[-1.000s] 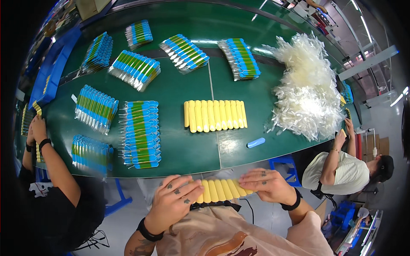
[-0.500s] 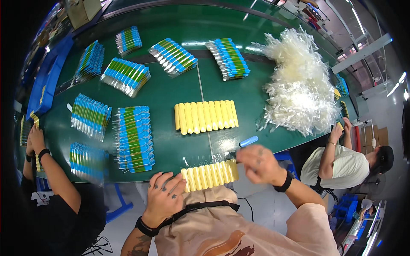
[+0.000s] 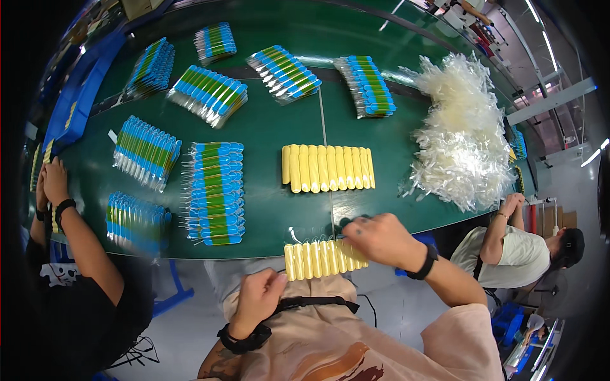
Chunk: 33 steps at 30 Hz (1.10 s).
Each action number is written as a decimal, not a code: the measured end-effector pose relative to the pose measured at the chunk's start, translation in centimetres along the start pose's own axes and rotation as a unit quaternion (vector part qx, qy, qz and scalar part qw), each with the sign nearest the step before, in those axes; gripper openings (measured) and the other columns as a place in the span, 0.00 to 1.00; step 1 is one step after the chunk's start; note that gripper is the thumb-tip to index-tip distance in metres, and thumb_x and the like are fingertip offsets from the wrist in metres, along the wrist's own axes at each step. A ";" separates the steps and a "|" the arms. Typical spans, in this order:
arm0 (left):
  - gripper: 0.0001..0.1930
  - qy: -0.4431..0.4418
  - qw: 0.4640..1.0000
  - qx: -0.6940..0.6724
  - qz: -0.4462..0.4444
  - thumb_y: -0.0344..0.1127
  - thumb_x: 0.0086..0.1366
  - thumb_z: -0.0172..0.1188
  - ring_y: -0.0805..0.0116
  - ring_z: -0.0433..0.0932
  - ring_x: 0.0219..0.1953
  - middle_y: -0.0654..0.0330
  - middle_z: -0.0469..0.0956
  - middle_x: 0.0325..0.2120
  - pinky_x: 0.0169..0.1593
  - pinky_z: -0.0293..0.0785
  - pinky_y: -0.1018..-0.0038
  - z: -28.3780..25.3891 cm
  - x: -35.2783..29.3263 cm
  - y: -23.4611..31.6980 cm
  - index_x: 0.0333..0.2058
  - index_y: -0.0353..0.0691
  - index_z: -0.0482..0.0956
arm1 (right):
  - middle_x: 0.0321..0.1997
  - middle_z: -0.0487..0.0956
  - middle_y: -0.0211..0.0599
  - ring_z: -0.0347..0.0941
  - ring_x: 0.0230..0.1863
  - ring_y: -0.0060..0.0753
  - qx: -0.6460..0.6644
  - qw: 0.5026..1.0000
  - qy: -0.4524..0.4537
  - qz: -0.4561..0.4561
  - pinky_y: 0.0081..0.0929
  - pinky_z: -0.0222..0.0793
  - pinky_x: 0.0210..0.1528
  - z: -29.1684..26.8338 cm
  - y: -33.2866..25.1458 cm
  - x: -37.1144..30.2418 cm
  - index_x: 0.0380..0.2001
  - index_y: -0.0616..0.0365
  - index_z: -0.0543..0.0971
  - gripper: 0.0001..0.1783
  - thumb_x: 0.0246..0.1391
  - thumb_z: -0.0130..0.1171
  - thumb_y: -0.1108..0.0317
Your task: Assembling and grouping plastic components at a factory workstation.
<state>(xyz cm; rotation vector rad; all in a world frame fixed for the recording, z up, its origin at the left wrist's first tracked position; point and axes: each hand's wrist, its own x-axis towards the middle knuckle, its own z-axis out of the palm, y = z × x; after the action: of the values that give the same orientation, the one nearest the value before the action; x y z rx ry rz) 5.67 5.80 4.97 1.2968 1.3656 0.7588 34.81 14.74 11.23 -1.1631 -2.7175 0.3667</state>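
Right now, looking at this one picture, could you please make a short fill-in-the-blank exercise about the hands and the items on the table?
1. The right hand rests on a row of ____ sticks at the near table edge.
2. The table is ____ in colour.
3. The left hand holds ____.
4. The clear pile lies on the table's ____ side.

Missing words: yellow; green; nothing; right
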 end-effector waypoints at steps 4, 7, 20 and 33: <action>0.13 -0.072 0.994 -0.066 -0.053 0.35 0.64 0.64 0.78 0.75 0.21 0.58 0.79 0.18 0.26 0.69 0.76 1.0 0.2 -0.6 0.26 0.30 0.79 | 0.20 0.75 0.35 0.76 0.20 0.43 0.065 0.995 -0.045 -0.066 0.39 0.69 0.20 1.8 -2.4 5.3 0.33 0.53 0.72 0.09 0.53 0.61 0.64; 0.12 -0.061 0.996 -0.034 -0.048 0.35 0.62 0.66 0.77 0.74 0.20 0.58 0.78 0.17 0.26 0.69 0.76 0.8 0.2 0.7 0.25 0.31 0.79 | 0.19 0.76 0.34 0.77 0.20 0.42 0.037 0.992 -0.024 -0.121 0.39 0.71 0.20 2.5 -3.6 8.0 0.33 0.52 0.73 0.06 0.54 0.57 0.65; 0.22 0.080 0.891 0.334 0.297 0.31 0.49 0.70 0.59 0.75 0.41 0.60 0.76 0.48 0.41 0.73 0.63 -0.8 0.4 1.6 0.46 0.44 0.82 | 0.19 0.76 0.41 0.76 0.23 0.50 0.050 0.987 -0.095 0.119 0.42 0.70 0.26 -3.8 6.0 -3.2 0.33 0.54 0.78 0.08 0.59 0.61 0.63; 0.13 0.039 0.912 0.235 0.335 0.23 0.50 0.64 0.59 0.78 0.36 0.63 0.82 0.40 0.39 0.72 0.65 -0.5 4.7 3.2 0.36 0.42 0.84 | 0.18 0.75 0.38 0.74 0.20 0.46 0.055 0.997 -0.040 0.047 0.40 0.67 0.23 -1.6 3.8 -2.9 0.29 0.53 0.79 0.07 0.55 0.64 0.64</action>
<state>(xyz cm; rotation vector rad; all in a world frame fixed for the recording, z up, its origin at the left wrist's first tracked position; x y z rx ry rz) 6.84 11.06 6.89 2.1999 1.1974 0.9734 39.79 15.42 11.57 -1.2735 -2.6767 0.5813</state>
